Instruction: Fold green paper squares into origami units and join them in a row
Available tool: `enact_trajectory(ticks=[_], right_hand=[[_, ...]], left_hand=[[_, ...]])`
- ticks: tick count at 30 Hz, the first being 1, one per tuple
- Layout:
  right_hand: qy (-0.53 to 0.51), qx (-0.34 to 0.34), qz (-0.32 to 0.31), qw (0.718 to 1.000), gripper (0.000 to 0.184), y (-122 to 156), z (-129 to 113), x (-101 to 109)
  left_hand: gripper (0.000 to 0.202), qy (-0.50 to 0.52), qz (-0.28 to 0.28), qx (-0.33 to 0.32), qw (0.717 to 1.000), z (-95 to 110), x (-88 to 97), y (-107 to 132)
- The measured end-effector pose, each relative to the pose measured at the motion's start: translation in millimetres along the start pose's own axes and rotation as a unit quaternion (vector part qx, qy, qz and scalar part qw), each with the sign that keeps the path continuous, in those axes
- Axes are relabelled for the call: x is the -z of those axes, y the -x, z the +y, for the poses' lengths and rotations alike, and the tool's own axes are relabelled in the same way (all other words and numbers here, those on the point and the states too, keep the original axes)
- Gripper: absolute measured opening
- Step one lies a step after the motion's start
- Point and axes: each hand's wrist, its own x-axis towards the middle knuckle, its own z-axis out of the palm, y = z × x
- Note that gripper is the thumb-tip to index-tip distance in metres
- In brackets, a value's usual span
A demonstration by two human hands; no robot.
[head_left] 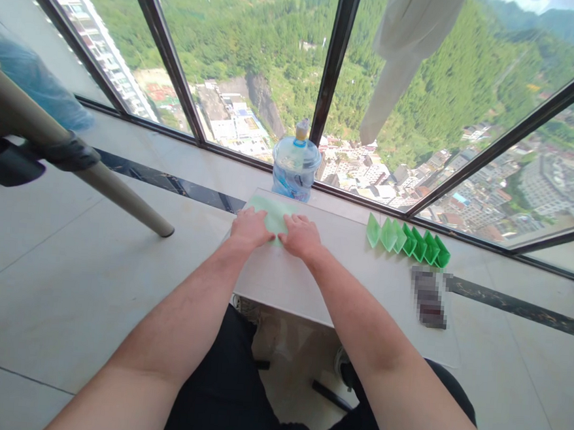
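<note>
A pale green sheet of paper [278,216] lies near the far left part of a low white table [287,277]. My left hand [250,228] is on the sheet's left side, fingers bent and thumb pointing inward, gripping the paper. On the right side, my right hand [302,236] grips the near edge the same way, its thumb close to the left one. Both hands partly cover the sheet, so its near edge is mostly hidden. A row of folded green paper pieces [408,240], light to dark green, stands at the table's far right.
Behind the table stands a clear plastic water jug [296,170] against the window frame. A pixelated dark rectangular object [429,297] lies at the table's right. On the left, a beige metal leg [121,190] slants to the tiled floor. A whitish curtain [401,59] hangs by the window.
</note>
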Motion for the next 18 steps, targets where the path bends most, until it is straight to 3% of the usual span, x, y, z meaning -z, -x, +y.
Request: enact_trajectory(ticks=[13, 18], right_hand=[[-0.017, 0.025, 0.026, 0.999, 0.044, -0.1, -4.8, -1.9], [-0.035, 0.032, 0.026, 0.999, 0.036, -0.4, -6.9, -2.8]], left_hand=[[0.076, 0.013, -0.003, 0.009, 1.0, 2.9, 0.0, -0.2], [0.105, 0.038, 0.005, 0.036, 0.999, 7.7, 3.7, 3.6]])
